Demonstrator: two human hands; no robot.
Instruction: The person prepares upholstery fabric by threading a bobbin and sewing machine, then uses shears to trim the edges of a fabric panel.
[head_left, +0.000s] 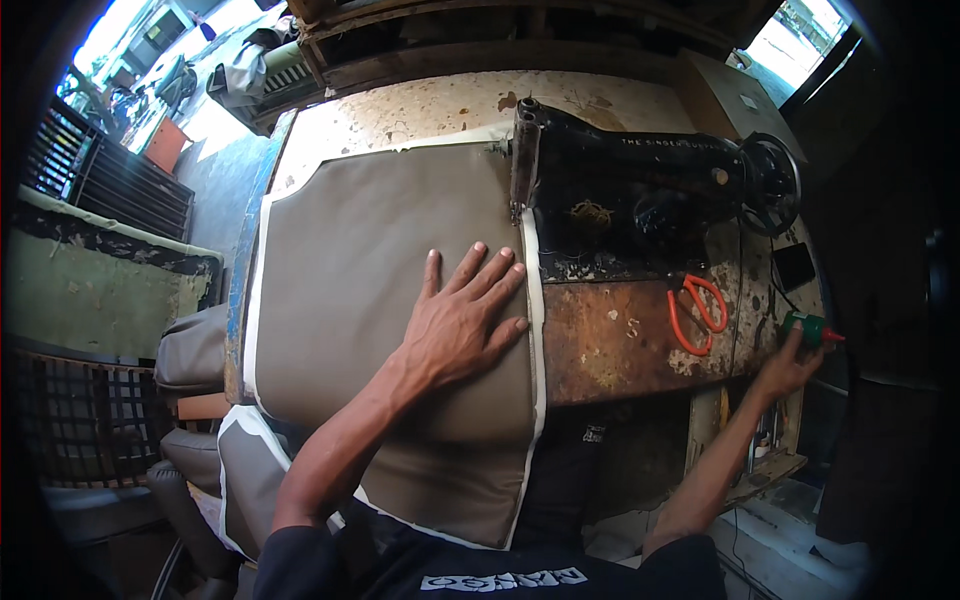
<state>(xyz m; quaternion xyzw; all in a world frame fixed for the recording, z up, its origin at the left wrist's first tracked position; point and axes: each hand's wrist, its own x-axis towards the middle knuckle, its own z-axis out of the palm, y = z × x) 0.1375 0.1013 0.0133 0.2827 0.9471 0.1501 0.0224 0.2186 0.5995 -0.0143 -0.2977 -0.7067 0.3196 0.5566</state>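
Observation:
A large grey-brown sheet of upholstery material (350, 250) with white edges covers the left of the worktable and hangs over its front. My left hand (465, 310) lies flat on it, fingers spread, near its right edge. That edge runs beside the needle end of a black sewing machine (640, 190). At the table's right end my right hand (788, 372) holds a small green bottle (803, 327) with a red tip, which points right. Orange-handled scissors (698, 315) lie on the table to the left of that hand; their blades cannot be made out.
The worn wooden tabletop (610, 345) shows in front of the machine. A dark flat object (793, 265) lies near the handwheel (770, 185). More grey-brown pieces (250, 475) are heaped at the lower left. A wooden shelf (480, 60) stands behind the table.

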